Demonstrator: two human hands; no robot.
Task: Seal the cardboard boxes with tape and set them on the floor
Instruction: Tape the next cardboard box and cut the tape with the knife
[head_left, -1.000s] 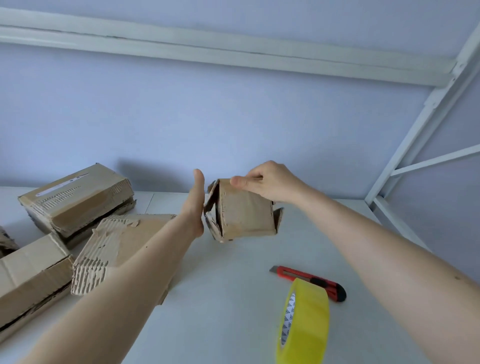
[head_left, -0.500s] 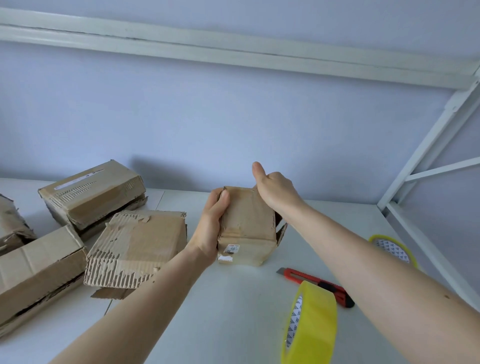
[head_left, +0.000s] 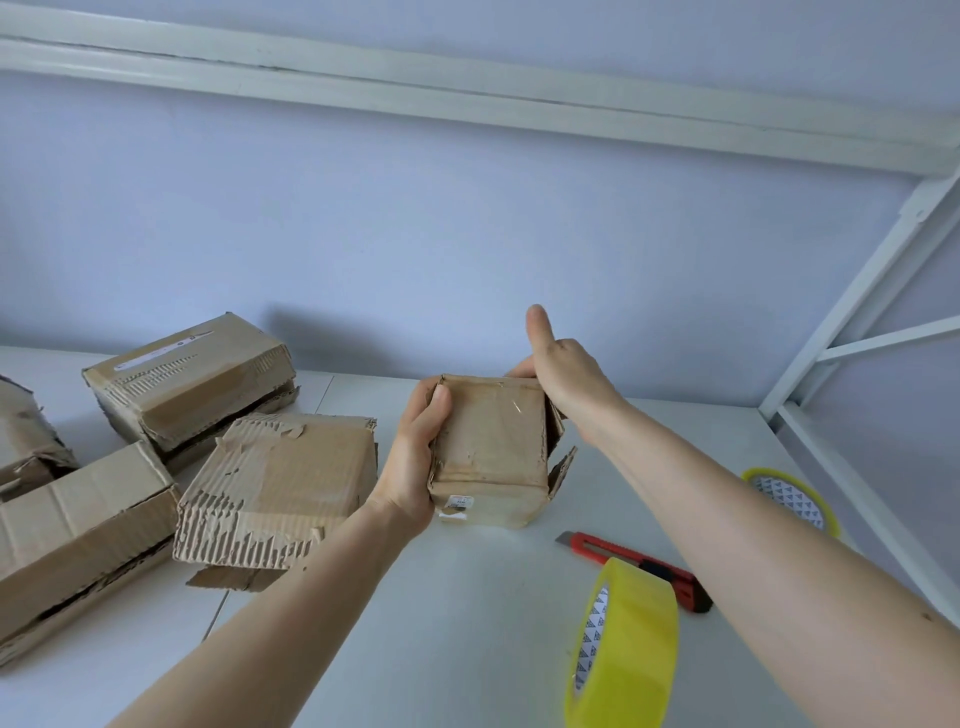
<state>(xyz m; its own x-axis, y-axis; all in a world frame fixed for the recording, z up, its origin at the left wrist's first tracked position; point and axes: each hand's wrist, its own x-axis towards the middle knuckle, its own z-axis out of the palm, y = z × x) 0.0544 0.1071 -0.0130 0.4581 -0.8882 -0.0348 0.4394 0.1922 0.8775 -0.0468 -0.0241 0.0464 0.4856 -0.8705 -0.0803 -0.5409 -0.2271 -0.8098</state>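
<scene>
1. While both hands close on it, a small cardboard box sits at the centre of the head view on a white table, a small printed label on its near face and loose flaps sticking out on its right side.
2. At the box's 9 o'clock, the left hand grips the left edge, thumb on top and the fingers wrapped round the far side.
3. At the box's 1 o'clock, the right hand holds the far right corner, its fingers curled behind the box and its thumb pointing straight up.
4. Four more worn cardboard boxes lie at 9 o'clock from the held box, the nearest just beside the left hand.
5. A red utility knife lies at 5 o'clock from the box, its blade end pointing toward it.
6. A yellow roll of tape stands on edge just beside the knife, toward 6 o'clock.
7. A second tape roll lies flat at 3 o'clock, partly hidden by the right forearm, beside the white shelf frame.
</scene>
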